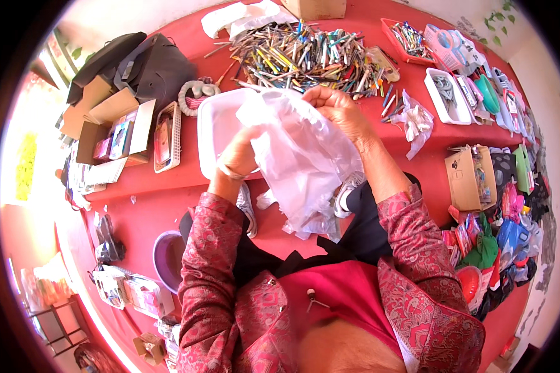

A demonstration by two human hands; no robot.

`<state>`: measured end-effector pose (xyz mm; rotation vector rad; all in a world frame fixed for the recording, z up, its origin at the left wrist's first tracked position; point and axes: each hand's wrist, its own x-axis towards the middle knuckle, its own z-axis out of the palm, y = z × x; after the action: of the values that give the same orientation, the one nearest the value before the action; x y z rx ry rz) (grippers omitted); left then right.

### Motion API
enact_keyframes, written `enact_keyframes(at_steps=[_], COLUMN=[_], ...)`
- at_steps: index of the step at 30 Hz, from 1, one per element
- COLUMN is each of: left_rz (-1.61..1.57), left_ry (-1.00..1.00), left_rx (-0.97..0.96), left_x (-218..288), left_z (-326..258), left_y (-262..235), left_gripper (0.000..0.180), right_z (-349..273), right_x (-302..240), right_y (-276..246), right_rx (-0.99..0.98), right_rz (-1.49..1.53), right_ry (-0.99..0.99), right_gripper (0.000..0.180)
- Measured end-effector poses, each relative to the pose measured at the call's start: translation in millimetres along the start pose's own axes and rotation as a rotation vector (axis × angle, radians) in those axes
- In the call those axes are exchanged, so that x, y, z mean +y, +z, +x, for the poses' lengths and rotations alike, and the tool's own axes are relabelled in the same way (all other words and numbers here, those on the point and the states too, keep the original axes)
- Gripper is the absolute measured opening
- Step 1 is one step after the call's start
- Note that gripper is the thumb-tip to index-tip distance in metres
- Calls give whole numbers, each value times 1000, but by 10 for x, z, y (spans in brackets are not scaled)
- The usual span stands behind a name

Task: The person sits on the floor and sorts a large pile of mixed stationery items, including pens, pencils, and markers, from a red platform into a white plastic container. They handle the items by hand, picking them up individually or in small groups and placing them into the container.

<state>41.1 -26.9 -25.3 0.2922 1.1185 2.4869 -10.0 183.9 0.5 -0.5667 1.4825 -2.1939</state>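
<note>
A thin white plastic bag [298, 155] hangs between my hands over my lap, its lower end crumpled. My right hand [342, 115] pinches the bag's upper edge between thumb and fingers. On the other side, my left hand [239, 152] grips the bag's side, with the fingertips hidden by the plastic. Behind the left hand lies a shallow white plastic tray [213, 121], partly covered by the bag. Just beyond, a large heap of pens and pencils [305, 56] spreads across the red-covered surface [199, 68].
To the left are a cardboard box [140, 133], a narrow basket [168, 137], a dark bag [158, 71] and a purple basin [167, 258]. On the right are a red tray of pens [407, 40], a white tray [448, 96], crumpled plastic [412, 121] and another box [466, 177].
</note>
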Motion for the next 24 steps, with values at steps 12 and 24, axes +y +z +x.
enact_keyframes(at_steps=[12, 24], left_rz=[665, 442], left_ry=[64, -8], left_rx=[85, 572], left_x=[-318, -116], left_z=[49, 11], left_y=[-621, -141], left_gripper=[12, 14], right_z=[210, 181], right_x=[601, 453], right_y=[204, 290], right_rx=[295, 525], right_rz=[-814, -712], right_ry=[-350, -166], right_gripper=[31, 19])
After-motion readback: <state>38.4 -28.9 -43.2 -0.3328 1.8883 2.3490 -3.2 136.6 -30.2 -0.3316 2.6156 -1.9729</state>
